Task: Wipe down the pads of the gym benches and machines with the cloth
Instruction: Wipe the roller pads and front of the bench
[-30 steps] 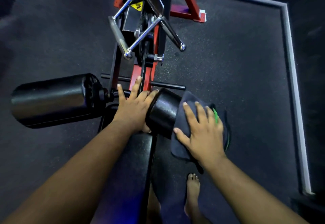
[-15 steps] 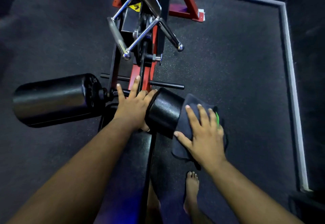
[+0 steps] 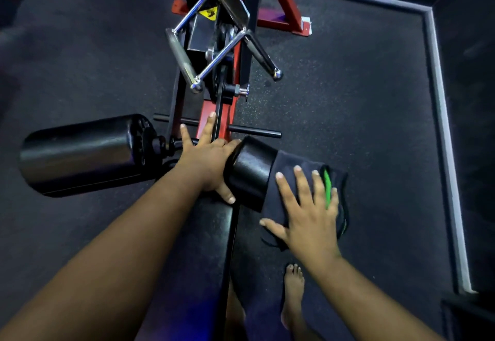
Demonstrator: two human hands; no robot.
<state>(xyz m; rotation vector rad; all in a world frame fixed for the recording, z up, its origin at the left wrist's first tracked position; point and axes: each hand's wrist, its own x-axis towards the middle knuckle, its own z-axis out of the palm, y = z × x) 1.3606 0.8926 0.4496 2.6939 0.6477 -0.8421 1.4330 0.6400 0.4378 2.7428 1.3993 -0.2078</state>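
I'm pressing the dark cloth (image 3: 288, 180) flat-fingered with my right hand (image 3: 308, 214) around the right roller pad (image 3: 250, 170), left hand (image 3: 207, 161) open, bracing its inner end; even pressure should cover the curve.

I am in a gym. A red and black cable machine (image 3: 230, 78) stands ahead of me, a chrome V-grip handle (image 3: 214, 54) hanging on it, black roller pads (image 3: 80, 153) at its base, speckled rubber flooring (image 3: 348, 99) all around it.
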